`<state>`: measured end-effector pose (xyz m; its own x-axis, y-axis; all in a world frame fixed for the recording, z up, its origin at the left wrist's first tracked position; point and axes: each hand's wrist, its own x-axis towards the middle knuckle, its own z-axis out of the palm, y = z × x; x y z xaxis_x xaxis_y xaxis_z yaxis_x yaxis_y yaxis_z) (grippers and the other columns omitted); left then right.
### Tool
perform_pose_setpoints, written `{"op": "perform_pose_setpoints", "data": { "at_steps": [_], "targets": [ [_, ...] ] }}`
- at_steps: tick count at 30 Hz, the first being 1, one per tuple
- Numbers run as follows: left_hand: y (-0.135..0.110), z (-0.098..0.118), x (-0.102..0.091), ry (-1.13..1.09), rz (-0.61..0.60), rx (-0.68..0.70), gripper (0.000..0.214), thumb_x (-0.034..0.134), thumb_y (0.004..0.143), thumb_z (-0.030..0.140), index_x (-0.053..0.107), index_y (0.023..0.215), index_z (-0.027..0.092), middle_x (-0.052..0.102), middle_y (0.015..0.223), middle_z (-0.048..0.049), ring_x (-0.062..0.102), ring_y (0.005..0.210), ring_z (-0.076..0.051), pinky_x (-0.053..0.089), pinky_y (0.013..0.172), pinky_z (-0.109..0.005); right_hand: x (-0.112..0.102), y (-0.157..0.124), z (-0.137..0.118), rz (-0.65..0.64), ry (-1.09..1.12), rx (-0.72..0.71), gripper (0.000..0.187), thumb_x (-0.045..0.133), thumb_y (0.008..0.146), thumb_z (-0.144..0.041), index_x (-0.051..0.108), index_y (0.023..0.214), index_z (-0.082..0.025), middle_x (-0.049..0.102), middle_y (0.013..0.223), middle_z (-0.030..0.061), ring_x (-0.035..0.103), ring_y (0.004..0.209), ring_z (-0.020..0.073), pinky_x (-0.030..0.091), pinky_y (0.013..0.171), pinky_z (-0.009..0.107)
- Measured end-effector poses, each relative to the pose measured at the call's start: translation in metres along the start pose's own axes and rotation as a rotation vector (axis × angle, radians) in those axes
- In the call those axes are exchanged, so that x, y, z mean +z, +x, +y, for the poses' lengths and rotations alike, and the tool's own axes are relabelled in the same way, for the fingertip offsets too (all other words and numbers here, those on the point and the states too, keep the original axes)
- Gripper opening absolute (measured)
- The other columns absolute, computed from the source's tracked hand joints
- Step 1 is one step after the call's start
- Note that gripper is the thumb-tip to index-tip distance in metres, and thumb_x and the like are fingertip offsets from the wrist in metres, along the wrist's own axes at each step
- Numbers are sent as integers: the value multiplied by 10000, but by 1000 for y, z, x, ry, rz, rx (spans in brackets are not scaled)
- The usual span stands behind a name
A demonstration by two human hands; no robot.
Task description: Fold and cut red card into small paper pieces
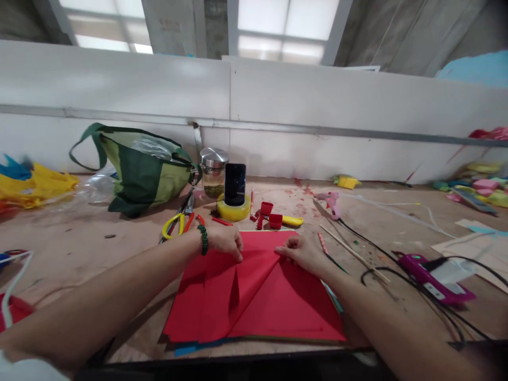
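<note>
Pinching red paper, crease slanting far-right

Paper sheet: solid red throughout.
Sheet edge beneath: blue.
Bead bracelet: dark green.
Tote bag: dark green panels with olive-yellow.
Scissors: yellow and red handles.
Tape roll: yellow.
Phone: black.
Jar lid: silver.
Far glue gun: pink.
Near glue gun: magenta, black cord.
Tabletop: brown, flecked with red.
Wall panel: white.
</note>
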<state>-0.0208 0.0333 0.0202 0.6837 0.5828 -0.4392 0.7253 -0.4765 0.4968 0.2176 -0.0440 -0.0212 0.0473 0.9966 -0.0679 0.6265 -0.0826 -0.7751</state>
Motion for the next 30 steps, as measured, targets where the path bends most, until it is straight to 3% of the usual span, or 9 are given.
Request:
{"op": "perform_pose_setpoints", "data": {
  "at_steps": [4,7,9,11,14,21,25,30],
  "targets": [
    [2,0,1,93,-3,0,208,684,641,353,608,670,162,520,552,30,446,543,-123,318,514,-238,0,2,3,28,-180,-46,280,670,690,-423,618,564,-178,574,494,-19,482,490,113,286,454,222],
    [-1,5,4,151,32,21,370,698,629,330,625,945,151,626,809,-38,544,739,-189,416,647,-279,1,2,2,42,-283,-57,268,669,693,-440,625,620,-186,572,518,-20,489,502,122,266,460,231],
    [-5,11,7,253,113,157,569,685,639,261,541,1181,164,587,1111,-110,527,987,-255,425,811,-343,1,1,1,52,-334,-62,264,665,702,-452,631,725,-191,589,554,-20,507,521,131,271,473,234],
    [-8,19,11,410,162,407,691,635,654,134,443,1314,209,464,1316,-137,447,1156,-285,385,921,-384,1,-1,-2,62,-379,-64,282,658,714,-452,617,824,-196,601,589,-20,519,540,139,279,489,238],
    [-9,32,16,564,68,673,675,572,663,30,474,1308,203,489,1314,-134,492,1130,-267,405,910,-351,1,-3,-5,59,-438,-64,270,641,741,-436,595,873,-206,609,619,-18,534,564,147,284,504,240],
    [-4,66,11,682,-36,574,548,593,686,66,566,1217,200,631,1096,-103,593,920,-237,455,736,-297,0,-6,-7,69,-532,-45,292,629,754,-481,571,890,-229,624,670,-4,566,618,174,265,511,251],
    [-11,72,19,746,3,536,351,522,750,99,649,1063,195,654,986,-109,603,885,-262,449,750,-356,-1,-6,-6,66,-553,-45,317,621,755,-517,572,889,-233,647,714,10,591,676,195,284,532,257],
    [-41,69,45,687,118,478,258,466,798,126,648,975,176,645,996,-111,596,885,-260,409,869,-441,0,-6,-7,63,-561,-45,293,635,755,-491,584,885,-233,666,748,15,609,717,200,305,548,259]
  ]
}}
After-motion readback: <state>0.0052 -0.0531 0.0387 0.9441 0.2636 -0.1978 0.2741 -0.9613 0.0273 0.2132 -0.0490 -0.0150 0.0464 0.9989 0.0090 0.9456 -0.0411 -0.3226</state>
